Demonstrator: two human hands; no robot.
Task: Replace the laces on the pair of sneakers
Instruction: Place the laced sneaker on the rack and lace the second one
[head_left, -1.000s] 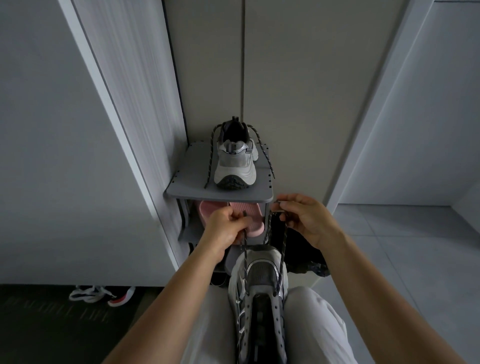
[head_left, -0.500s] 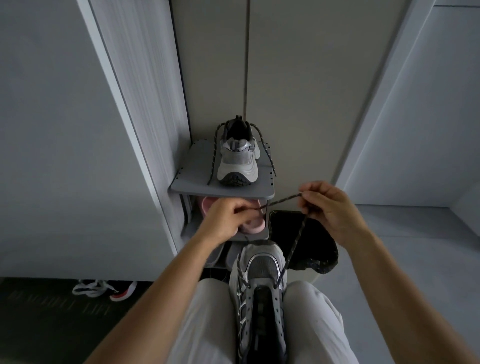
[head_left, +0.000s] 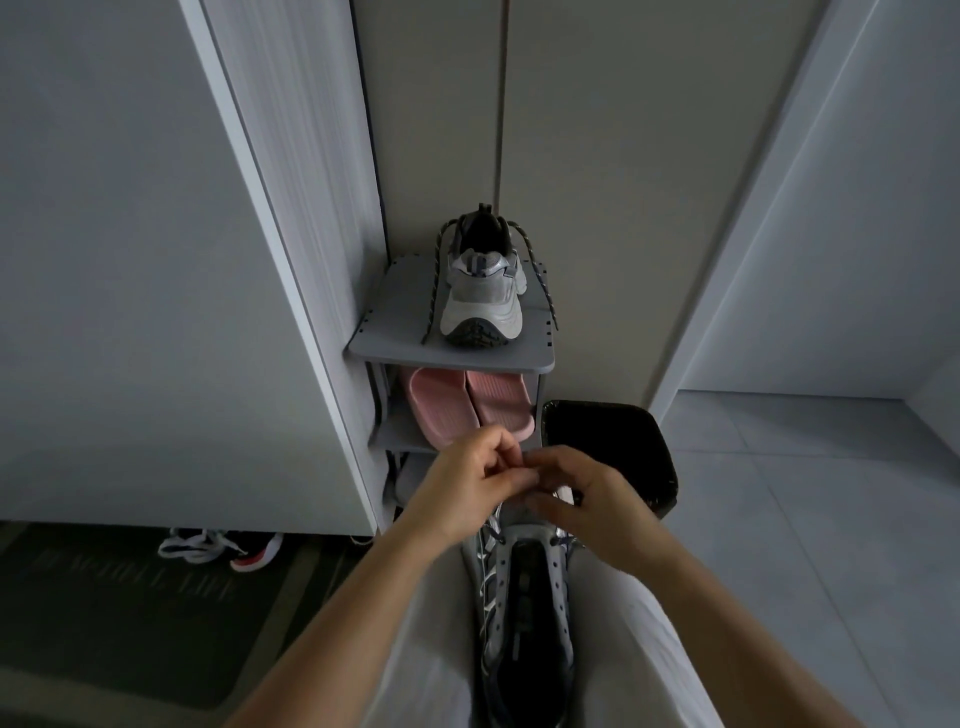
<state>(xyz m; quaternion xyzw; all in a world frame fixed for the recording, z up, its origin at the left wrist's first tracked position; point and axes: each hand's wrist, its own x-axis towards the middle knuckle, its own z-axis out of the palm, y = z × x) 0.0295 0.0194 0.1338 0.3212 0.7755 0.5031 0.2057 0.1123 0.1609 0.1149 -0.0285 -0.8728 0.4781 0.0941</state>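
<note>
1. As I look down through the head camera, a grey sneaker (head_left: 524, 613) lies on the person's lap between the thighs, its toe pointing away, on pale trousers (head_left: 431, 660).
2. The left hand (head_left: 467, 486) and right hand (head_left: 592, 506) meet just above the sneaker's toe, with their fingertips touching.
3. Both hands are curled into a pinch on the dark lace (head_left: 488, 540). Fingers hide most of it; I can see only a short run dropping from under the left hand to the front eyelets.
4. The second sneaker (head_left: 480, 299) stands on the top board of a grey rack (head_left: 389, 317) by the wall, its heel towards me.
5. Its own speckled laces (head_left: 435, 283) hang loose down both sides onto the board.
6. Pink slippers (head_left: 449, 410) sit side by side on the shelf below.
7. A black bin (head_left: 613, 441) stands just right of the rack, partly behind the right hand.
8. Far left on the floor, shoes (head_left: 223, 548) with white laces lie at the edge of a dark mat (head_left: 104, 597).
</note>
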